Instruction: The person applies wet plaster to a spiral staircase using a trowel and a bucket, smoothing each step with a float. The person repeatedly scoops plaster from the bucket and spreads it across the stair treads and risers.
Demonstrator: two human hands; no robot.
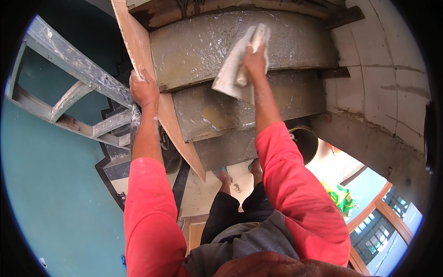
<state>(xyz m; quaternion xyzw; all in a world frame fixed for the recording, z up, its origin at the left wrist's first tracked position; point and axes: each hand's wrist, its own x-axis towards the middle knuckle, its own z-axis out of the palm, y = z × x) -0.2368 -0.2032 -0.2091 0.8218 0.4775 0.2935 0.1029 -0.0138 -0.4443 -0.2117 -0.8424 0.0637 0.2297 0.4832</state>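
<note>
Two red sleeves (pixel 154 203) lie nearest. The left hand (pixel 144 87) clasps one wooden board (pixel 137 39) at the left ends of two wet grey steps (pixel 184 51); the right hand (pixel 255 60) closes round one whitish trowel (pixel 227 76), across the upper step's lower edge. Farther off: one green-yellow bag (pixel 342 198), its print unreadable.

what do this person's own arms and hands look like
The left sleeve and right sleeve are plain red, leaving much of the forearms bare. The left hand and right hand are gloveless, the left with pale smudges.
</note>
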